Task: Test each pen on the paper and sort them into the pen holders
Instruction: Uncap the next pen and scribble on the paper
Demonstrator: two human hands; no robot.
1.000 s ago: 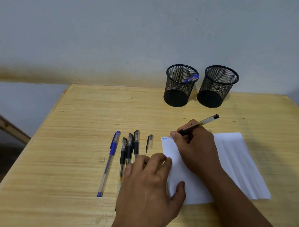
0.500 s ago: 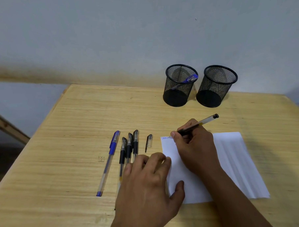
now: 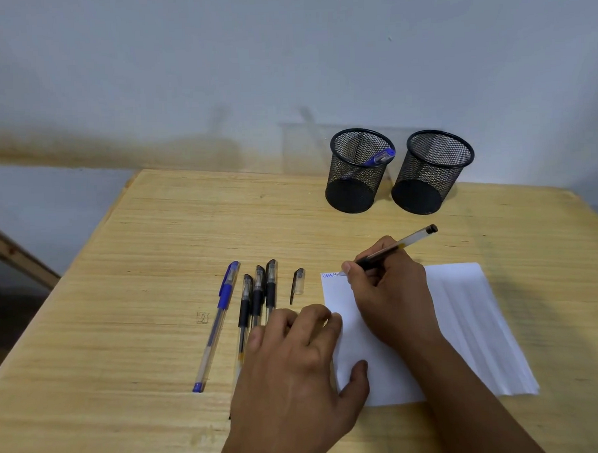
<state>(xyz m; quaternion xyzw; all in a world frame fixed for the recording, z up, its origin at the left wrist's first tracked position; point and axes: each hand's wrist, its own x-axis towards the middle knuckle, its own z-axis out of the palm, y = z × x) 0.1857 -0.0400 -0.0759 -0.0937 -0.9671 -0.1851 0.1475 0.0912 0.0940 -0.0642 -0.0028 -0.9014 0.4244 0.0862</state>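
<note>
One clear black-capped pen [image 3: 394, 248], pinched in the right hand [image 3: 389, 291], has its tip at the white paper's [image 3: 466, 321] top-left corner; left hand [image 3: 297, 370] lies spread, holding the sheet's edge on the wooden table [image 3: 138, 267]. Two black mesh holders [image 3: 358, 170] stand behind.

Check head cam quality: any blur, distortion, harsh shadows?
Head view: wide-angle bowing tilts the two pen holders outward and curves the table edges; the left hand is slightly soft; light is even with soft shadows; faint ghosted streaks show on the wall above the holders; no glare.
</note>
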